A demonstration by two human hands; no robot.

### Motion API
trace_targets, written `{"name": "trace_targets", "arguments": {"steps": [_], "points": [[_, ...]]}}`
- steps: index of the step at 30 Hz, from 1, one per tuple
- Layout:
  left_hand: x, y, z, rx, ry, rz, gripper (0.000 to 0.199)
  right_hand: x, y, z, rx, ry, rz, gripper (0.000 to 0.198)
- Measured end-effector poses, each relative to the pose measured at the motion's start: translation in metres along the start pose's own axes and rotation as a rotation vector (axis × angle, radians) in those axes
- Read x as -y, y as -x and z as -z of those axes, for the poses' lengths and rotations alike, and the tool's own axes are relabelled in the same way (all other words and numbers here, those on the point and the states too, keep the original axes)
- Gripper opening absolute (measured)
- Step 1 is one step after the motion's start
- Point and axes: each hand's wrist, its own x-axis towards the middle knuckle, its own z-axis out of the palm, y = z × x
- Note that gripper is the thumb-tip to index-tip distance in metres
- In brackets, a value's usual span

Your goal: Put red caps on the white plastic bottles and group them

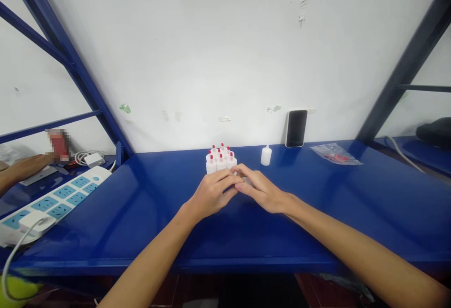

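Both my hands meet over the middle of the blue table [158,195]. My left hand [214,193] and my right hand [260,188] are closed together, fingertips touching, around what looks like a white squeeze bottle [247,181]. Only a pale patch of it shows between the fingers. Just behind them stands a tight cluster of white squeeze bottles [211,166] with red tip caps, partly covered by my fingers. Farther right, one white bottle [265,156] without a red cap stands upright, apart from my hands.
A clear plastic bag [336,154] with small red pieces lies at the back right. Against the wall leans a dark-screened white device [296,128]. To the left are a power strip [66,200], a white adapter [94,159] and another person's hand [35,163].
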Motion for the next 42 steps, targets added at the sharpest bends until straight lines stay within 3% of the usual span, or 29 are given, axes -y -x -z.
{"name": "trace_targets", "arguments": {"steps": [3, 7, 12, 17, 22, 27, 29, 31, 36, 42], "points": [[0.007, 0.002, 0.01, 0.006, -0.056, 0.085, 0.006, -0.001, 0.0, 0.001, -0.051, 0.004, -0.014, 0.032], [0.02, 0.005, 0.035, -0.059, -0.155, 0.299, 0.017, -0.007, -0.002, 0.006, -0.207, 0.078, -0.077, 0.028], [0.03, 0.004, 0.054, 0.227, -0.318, 0.434, 0.02, -0.017, -0.002, 0.016, -0.383, 0.123, -0.144, 0.015], [0.03, 0.004, 0.051, 0.329, -0.286, 0.496, 0.018, -0.025, -0.003, 0.021, -0.482, 0.162, -0.198, 0.019], [0.031, 0.007, 0.051, 0.27, -0.287, 0.452, 0.018, -0.031, -0.006, 0.023, -0.538, 0.294, -0.195, 0.032], [0.015, 0.005, 0.032, 0.069, -0.279, 0.168, 0.01, -0.036, -0.004, 0.026, -0.652, 0.319, -0.251, 0.027], [0.002, 0.002, 0.015, 0.133, -0.227, 0.027, 0.011, -0.04, -0.004, 0.027, -0.64, 0.235, -0.244, 0.025], [-0.011, -0.001, -0.004, 0.281, -0.187, -0.048, 0.015, -0.043, -0.003, 0.027, -0.609, 0.155, -0.249, 0.027], [-0.026, -0.002, -0.028, 0.578, -0.209, 0.045, 0.035, -0.044, -0.005, 0.024, -0.543, 0.19, -0.214, 0.022], [-0.024, -0.002, -0.028, 0.65, -0.193, 0.11, 0.038, -0.041, -0.007, 0.022, -0.512, 0.252, -0.182, 0.023]]}}
